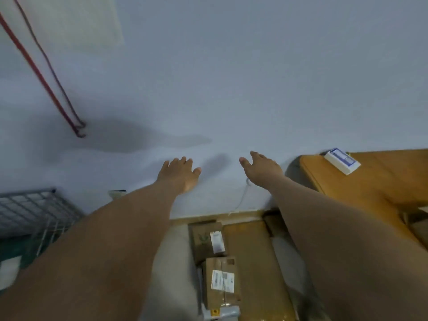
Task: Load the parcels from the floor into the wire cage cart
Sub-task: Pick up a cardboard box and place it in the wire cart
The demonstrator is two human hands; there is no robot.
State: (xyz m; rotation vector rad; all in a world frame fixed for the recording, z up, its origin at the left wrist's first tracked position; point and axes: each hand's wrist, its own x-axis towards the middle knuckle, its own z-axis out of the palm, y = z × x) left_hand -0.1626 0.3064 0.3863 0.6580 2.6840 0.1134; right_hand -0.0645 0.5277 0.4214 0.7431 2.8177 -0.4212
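Head view was taken up mostly by a smooth, pale blue-grey wall (231, 77), toward which both bare forearms were stretched. The left hand (179, 173) was held flat, its fingers straight and slightly spread, the thumb set out to the side. The right hand (261, 169) was likewise opened with loosely spread fingers, and nothing was gripped by either.

The parcels were seen low in the frame between the two forearms, at the foot of the wall and well apart from the fingertips. A small cardboard box (207, 239) lay nearest the wall. A second cardboard box (221, 281) was placed just behind it — rectangular, matte brown, with a white label facing up. Its long axis ran away from the person toward the wall. Just beside both, on the right, a broad flat brown parcel (252, 262) was laid along the same line.

The wire cage cart (34, 205) — a grey metal grid — was seen at the left edge. A red strap (34, 68) hung down the wall above it. At the right, a small white carton (342, 160) rested on a tan wooden surface (370, 186).
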